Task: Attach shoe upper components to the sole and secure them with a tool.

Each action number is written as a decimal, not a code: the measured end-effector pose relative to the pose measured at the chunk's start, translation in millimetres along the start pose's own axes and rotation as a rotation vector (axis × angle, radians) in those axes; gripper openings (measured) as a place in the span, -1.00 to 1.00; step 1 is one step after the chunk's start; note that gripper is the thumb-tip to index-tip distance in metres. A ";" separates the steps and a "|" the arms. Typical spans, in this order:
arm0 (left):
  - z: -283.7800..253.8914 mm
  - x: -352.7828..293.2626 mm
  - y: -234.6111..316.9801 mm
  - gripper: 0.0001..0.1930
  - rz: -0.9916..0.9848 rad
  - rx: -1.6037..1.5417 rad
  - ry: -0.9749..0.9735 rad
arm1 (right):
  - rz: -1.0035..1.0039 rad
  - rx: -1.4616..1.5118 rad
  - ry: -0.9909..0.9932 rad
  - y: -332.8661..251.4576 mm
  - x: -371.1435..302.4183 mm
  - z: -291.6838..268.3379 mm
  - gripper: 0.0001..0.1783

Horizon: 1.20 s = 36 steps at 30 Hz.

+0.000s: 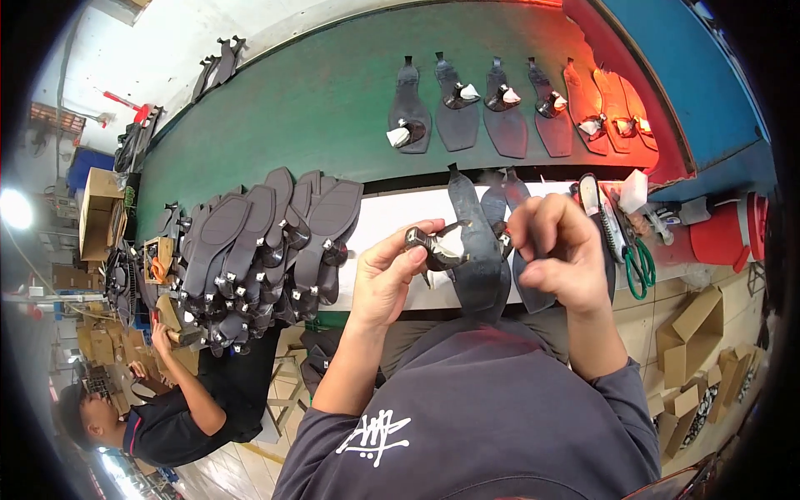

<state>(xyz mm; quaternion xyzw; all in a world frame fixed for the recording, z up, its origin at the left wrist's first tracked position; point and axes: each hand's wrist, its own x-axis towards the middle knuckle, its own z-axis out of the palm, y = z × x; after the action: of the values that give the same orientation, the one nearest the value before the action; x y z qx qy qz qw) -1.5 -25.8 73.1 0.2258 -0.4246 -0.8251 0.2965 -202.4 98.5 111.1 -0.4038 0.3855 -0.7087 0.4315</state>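
Your left hand [386,282] pinches the dark heel [436,255] | right hand [571,250] half-curled, cannot tell its grip | hold heel steady

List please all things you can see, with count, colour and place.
Tabletop: one, green, back
Soles in row: seven, black, some lit red, tabletop's right
Nearer soles: at least three, black, front centre
Piled heeled soles: many, dark grey, left
Shoe heel: one, black with white wrapping, centre
Scissors: one, green handles, right
Cardboard boxes: several, brown, lower right
Co-worker: one, black clothing, lower left
Left grip: one, bare, on shoe heel
Right grip: one, bare, right of centre
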 end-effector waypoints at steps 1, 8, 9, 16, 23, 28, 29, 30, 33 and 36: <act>1.8 -1.0 -1.1 -0.71 -0.008 -0.033 -0.027 | 0.004 -0.210 -0.018 0.8 -5.9 -1.0 -0.59; -5.9 -11.0 -11.6 -0.68 -0.019 -0.016 -0.102 | 0.019 -0.554 0.053 6.7 -30.1 16.5 -0.30; -7.5 -12.9 -12.0 -0.69 -0.046 -0.035 -0.077 | -0.006 -0.593 0.038 7.4 -31.5 16.6 -0.36; -10.8 -17.9 -20.4 -0.66 0.032 -0.035 -0.059 | -0.062 -0.654 0.021 14.1 -41.3 17.0 -0.55; -7.8 -18.8 -23.4 -0.66 0.090 -0.008 -0.072 | -0.061 -0.637 0.019 18.6 -44.0 19.5 -0.57; -6.0 -17.9 -25.0 -0.66 0.106 -0.009 -0.089 | -0.050 -0.636 0.026 19.2 -45.1 19.1 -0.58; -6.5 -17.8 -25.6 -0.65 0.106 -0.009 -0.090 | -0.050 -0.636 0.027 19.2 -45.1 18.9 -0.58; -6.8 -18.0 -26.0 -0.65 0.106 -0.009 -0.090 | -0.046 -0.637 0.022 18.7 -45.1 18.8 -0.58; -8.8 -18.7 -27.9 -0.65 0.108 -0.003 -0.086 | -0.039 -0.634 0.020 17.6 -45.1 19.2 -0.58; -6.8 -20.0 -26.7 -0.66 0.088 -0.020 -0.065 | -0.028 -0.632 0.025 18.3 -46.4 19.4 -0.59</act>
<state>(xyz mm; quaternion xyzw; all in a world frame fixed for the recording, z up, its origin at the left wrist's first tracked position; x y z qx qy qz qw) 9.3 -3.6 49.6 0.1770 -0.4351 -0.8225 0.3206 -165.3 131.4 90.8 -0.5144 0.5862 -0.5645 0.2703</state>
